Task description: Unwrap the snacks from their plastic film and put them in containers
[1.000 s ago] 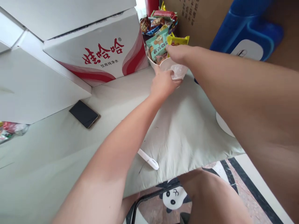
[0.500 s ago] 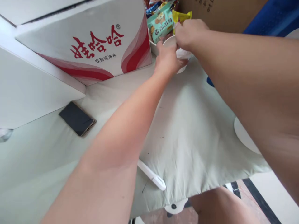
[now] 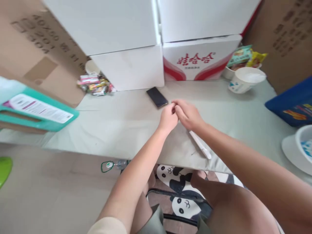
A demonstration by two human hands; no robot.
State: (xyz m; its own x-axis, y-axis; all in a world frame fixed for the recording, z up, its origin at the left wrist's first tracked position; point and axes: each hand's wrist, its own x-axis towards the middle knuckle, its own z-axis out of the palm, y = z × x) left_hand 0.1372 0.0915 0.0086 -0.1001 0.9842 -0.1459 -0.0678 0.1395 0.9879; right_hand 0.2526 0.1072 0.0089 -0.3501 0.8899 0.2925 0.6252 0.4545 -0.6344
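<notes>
My left hand (image 3: 168, 117) and my right hand (image 3: 190, 115) meet over the middle of the cloth-covered table, their fingers curled and pressed together. Nothing shows between them, though the inside of the clasp is mostly hidden. A dark phone (image 3: 157, 97) lies flat just beyond my left hand. Under my right wrist rests a slim white stick-like tool (image 3: 201, 146), partly covered by the arm. Farther off at the right stands a white paper tub (image 3: 240, 83) with blue print and some white material at its mouth. Behind it, packaged snacks (image 3: 240, 57) stick out of another white container.
White cartons (image 3: 138, 70) line the back. Wrapped sweets (image 3: 96, 86) lie at the far left beside a green-and-white jug (image 3: 41, 107). At the right are a blue package (image 3: 292, 104) and a white round container (image 3: 291, 148). The table's front edge runs above my legs.
Both hands have left the white tub and snacks at the back right and come together over the table's middle. The view has swung left and back, showing more of the table.
</notes>
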